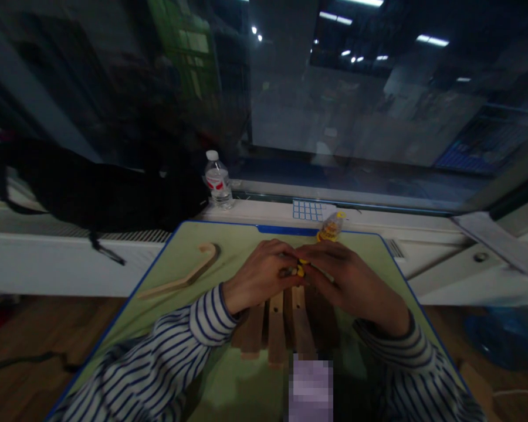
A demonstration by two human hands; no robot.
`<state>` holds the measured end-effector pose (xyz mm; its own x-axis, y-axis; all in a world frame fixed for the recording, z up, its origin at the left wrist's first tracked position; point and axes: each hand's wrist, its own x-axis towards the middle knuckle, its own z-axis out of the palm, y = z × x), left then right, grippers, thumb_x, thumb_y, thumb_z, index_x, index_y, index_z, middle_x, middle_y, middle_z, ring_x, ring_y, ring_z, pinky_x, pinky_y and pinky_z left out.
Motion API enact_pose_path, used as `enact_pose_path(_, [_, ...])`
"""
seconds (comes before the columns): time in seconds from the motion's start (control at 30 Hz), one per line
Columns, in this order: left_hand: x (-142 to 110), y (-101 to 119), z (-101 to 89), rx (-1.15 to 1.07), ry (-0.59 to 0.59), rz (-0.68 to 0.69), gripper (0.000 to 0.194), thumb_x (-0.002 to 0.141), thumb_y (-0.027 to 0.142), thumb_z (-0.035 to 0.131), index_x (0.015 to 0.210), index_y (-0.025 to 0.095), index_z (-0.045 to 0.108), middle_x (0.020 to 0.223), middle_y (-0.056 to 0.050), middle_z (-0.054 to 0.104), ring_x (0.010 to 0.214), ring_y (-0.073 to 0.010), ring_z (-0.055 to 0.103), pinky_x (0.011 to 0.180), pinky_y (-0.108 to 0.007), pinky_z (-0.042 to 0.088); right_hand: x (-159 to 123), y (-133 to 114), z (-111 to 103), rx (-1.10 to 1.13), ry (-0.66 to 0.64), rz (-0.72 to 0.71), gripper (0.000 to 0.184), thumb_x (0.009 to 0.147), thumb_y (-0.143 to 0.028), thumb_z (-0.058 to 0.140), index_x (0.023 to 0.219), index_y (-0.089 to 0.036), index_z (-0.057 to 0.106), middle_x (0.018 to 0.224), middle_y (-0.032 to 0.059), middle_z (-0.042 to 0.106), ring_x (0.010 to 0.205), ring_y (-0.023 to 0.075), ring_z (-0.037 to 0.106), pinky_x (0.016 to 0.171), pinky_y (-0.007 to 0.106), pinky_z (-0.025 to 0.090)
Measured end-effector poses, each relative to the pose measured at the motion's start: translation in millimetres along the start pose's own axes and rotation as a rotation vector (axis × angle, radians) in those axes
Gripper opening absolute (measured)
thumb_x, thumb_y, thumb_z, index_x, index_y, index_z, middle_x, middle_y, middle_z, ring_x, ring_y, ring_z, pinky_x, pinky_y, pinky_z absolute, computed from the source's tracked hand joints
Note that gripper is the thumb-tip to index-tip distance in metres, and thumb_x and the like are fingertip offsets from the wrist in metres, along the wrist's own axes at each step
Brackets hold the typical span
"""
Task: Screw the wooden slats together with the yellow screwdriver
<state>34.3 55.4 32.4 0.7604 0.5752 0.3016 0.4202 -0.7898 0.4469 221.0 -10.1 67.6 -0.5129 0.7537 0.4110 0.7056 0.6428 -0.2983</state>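
Note:
My left hand (264, 272) and my right hand (347, 278) meet over the middle of the table, fingertips pinched together. Between them is a small yellow piece (301, 270), mostly covered by the fingers, so its kind is unclear. Just below my hands lie several flat wooden strips (276, 334), side by side; two show a dark hole near the far end. Off to the left, apart from my hands, rests a curved wooden hook-shaped piece (193, 274). Behind my right hand stands a small clear bottle with yellow parts (331, 227).
The pale green table (229, 387) has a blue edge and stands against a window sill. On the sill are a water bottle (219, 181), a blue-and-white grid sheet (308, 210) and a black bag (105, 193). A pixelated purple patch (310, 390) covers the near middle.

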Motion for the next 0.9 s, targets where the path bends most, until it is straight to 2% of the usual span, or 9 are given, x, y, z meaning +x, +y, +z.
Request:
enact_pose_path(0.2, [-1.5, -2.7, -1.3, -0.027, -0.042, 0.048, 0.021, 0.083, 0.039, 0.062, 0.095, 0.025, 0.07, 0.104, -0.003, 0.06, 0.102, -0.0188, 0.052, 0.091, -0.035, 0.04, 1.9, 3.7, 0.3, 0.019, 0.029, -0.017, 0.024, 0.089, -0.019, 0.053, 0.112, -0.018, 0.061, 0.104, 0.0075, 0.069, 0.094, 0.0193, 0.063, 0.085, 0.04, 0.05])
enact_pose_path(0.47, [-2.1, -2.7, 0.0, -0.028, -0.023, 0.129, 0.017, 0.084, 0.033, 0.062, 0.093, 0.02, 0.068, 0.1, -0.005, 0.059, 0.098, -0.0201, 0.053, 0.087, -0.036, 0.041, 3.2, 2.6, -0.4, -0.035, 0.026, -0.008, 0.017, 0.087, -0.025, 0.058, 0.102, -0.017, 0.06, 0.093, 0.0052, 0.068, 0.088, 0.0188, 0.061, 0.081, 0.036, 0.048])
enact_pose_path(0.6, [-1.0, -2.8, 4.2, -0.033, 0.024, 0.108, 0.026, 0.081, 0.042, 0.063, 0.087, 0.016, 0.065, 0.083, -0.003, 0.062, 0.086, -0.0184, 0.056, 0.078, -0.032, 0.041, 4.7, 1.5, 0.3, -0.045, 0.028, -0.002, 0.017, 0.088, -0.025, 0.058, 0.101, -0.016, 0.06, 0.093, 0.0054, 0.068, 0.088, 0.0187, 0.06, 0.08, 0.035, 0.048])
enact_pose_path(0.7, [-0.6, -4.8, 10.0, -0.03, 0.082, 0.094, 0.026, 0.082, 0.041, 0.063, 0.081, 0.016, 0.065, 0.075, -0.002, 0.063, 0.08, -0.017, 0.057, 0.075, -0.03, 0.039, 4.1, 1.8, -0.1, -0.043, 0.03, 0.01, 0.016, 0.088, -0.025, 0.057, 0.101, -0.016, 0.06, 0.093, 0.0051, 0.068, 0.089, 0.0182, 0.06, 0.082, 0.035, 0.047])
enact_pose_path(0.9, [0.0, -5.7, 12.5, -0.045, 0.094, 0.052, 0.023, 0.081, 0.04, 0.065, 0.078, 0.018, 0.067, 0.072, 0.0, 0.064, 0.075, -0.0151, 0.057, 0.072, -0.028, 0.039, 1.7, 1.2, -4.3, -0.039, 0.046, 0.001, 0.026, 0.088, -0.023, 0.056, 0.113, -0.014, 0.058, 0.107, 0.0075, 0.067, 0.099, 0.0174, 0.06, 0.089, 0.034, 0.047])
